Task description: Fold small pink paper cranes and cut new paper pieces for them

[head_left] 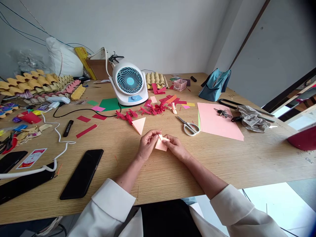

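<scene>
Between my two hands is a small folded piece of pale pink paper (161, 144), held above the wooden table near its front edge. My left hand (147, 144) pinches its upper left side with thumb and fingers. On the right side, the thumb and fingers of my right hand (175, 146) close on the same paper. A pale pink paper triangle (139, 125) lies just beyond my left hand. White-handled scissors (189, 127) rest to the right, blades pointing away. Behind them is a row of crumpled red paper pieces (158, 109).
A white fan (129, 82) stands at the back. Pink sheets (217, 120) with keys on top lie at the right, near a blue bag (215, 85). At the left are a black phone (82, 174), a marker (68, 128), a white cable and egg cartons (37, 84).
</scene>
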Demonstrator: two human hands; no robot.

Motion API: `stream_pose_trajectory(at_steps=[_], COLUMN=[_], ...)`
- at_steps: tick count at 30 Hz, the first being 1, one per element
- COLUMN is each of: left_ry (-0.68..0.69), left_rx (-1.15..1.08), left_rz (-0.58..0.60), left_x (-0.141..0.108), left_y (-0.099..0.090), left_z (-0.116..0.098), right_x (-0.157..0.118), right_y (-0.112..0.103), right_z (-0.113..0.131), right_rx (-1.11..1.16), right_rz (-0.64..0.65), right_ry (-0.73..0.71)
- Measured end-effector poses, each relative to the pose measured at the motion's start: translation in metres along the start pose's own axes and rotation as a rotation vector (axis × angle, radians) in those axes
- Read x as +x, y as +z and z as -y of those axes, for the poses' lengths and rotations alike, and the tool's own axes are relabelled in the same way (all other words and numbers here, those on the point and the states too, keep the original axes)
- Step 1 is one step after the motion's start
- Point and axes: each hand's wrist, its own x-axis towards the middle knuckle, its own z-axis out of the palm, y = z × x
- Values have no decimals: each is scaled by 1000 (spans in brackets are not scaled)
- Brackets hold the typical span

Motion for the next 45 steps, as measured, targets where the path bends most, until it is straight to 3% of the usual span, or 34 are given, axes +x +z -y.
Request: stream_pose_trajectory(at_steps=[12,18,33,45], left_ry=[12,-30,-31,82], left_rx=[18,-78,-47,63], left_rz=[-42,-126,76,58], left_x=[4,5,1,0], left_y=[-5,-2,0,0], left_z=[14,13,4,8], right_x=[-1,-2,-2,-1], right_y=[0,-1,-1,-1], right_z=[3,5,4,1], right_rx=[-17,-18,-48,-1], right_rz=[-1,-22,3,-8], right_ry=[7,2,-13,-26])
